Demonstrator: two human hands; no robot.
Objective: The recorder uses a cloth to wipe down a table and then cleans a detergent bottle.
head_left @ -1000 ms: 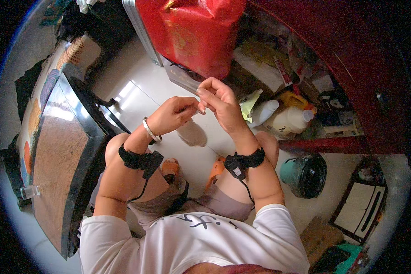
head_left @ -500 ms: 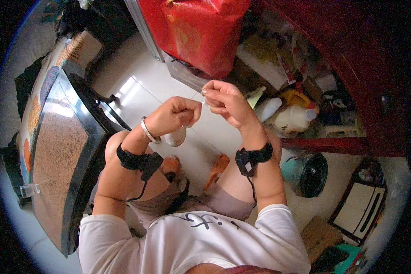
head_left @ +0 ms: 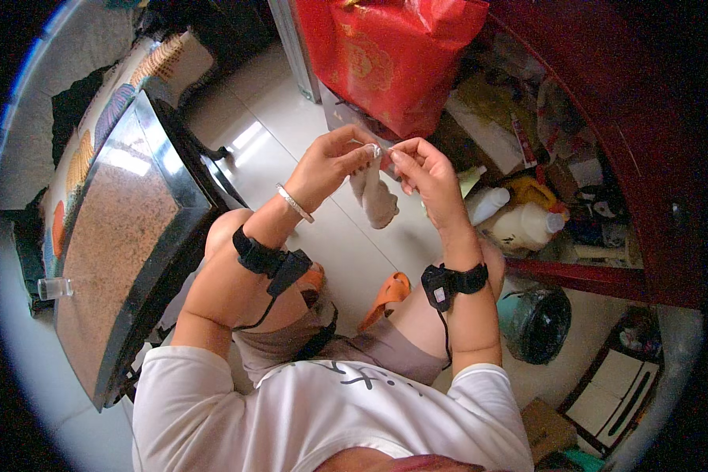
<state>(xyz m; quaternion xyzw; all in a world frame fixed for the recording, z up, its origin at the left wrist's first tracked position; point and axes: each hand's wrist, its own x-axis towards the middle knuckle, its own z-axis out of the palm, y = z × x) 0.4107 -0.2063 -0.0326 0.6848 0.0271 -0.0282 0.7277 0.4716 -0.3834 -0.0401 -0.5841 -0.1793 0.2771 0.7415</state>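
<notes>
From my left hand [head_left: 340, 161], closed in a pinch, hangs a small pale bundle [head_left: 376, 203]. It looks like a knotted pouch or bag, greyish white and lumpy, with a thin whitish top gathered between thumb and fingers. My right hand [head_left: 429, 177] is just to the right, its thumb and forefinger pinched together close to that gathered top. Whatever lies between those right fingertips is too small to make out. Both hands are up over the floor in front of my knees, the bundle hanging free of the floor.
A red bag [head_left: 397, 67] stands ahead, beside an open dark red cabinet [head_left: 590, 275] holding white bottles [head_left: 527, 226] and clutter. A stone-topped table [head_left: 126, 244] with a small clear glass [head_left: 55, 289] is at left. A lined bin [head_left: 536, 322] stands right.
My left hand has turned from a fist so its pinching fingers show, and the bundle now hangs nearer my right hand. The whole view has shifted, with surroundings sliding rightward.
</notes>
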